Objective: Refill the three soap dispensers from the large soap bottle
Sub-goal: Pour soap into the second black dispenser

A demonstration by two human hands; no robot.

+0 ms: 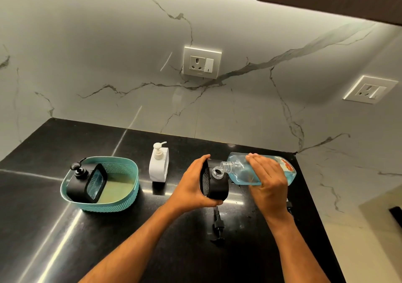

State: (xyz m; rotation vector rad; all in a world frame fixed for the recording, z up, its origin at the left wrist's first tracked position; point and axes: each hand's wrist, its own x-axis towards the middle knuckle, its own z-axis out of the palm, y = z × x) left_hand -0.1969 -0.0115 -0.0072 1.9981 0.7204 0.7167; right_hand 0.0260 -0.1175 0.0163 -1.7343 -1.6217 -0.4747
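Partly, the right hand (268,179) hides the tilted soap bottle (241,171).

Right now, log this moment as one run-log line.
step: pouring | left hand: holds black dispenser | right hand: tilts large soap bottle at its opening | removed pump: on counter

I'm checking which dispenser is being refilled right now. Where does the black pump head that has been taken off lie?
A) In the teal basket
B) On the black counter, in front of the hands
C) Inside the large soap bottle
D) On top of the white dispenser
B: the loose pump head lies flat on the black counter, just in front of the black dispenser that the left hand holds.
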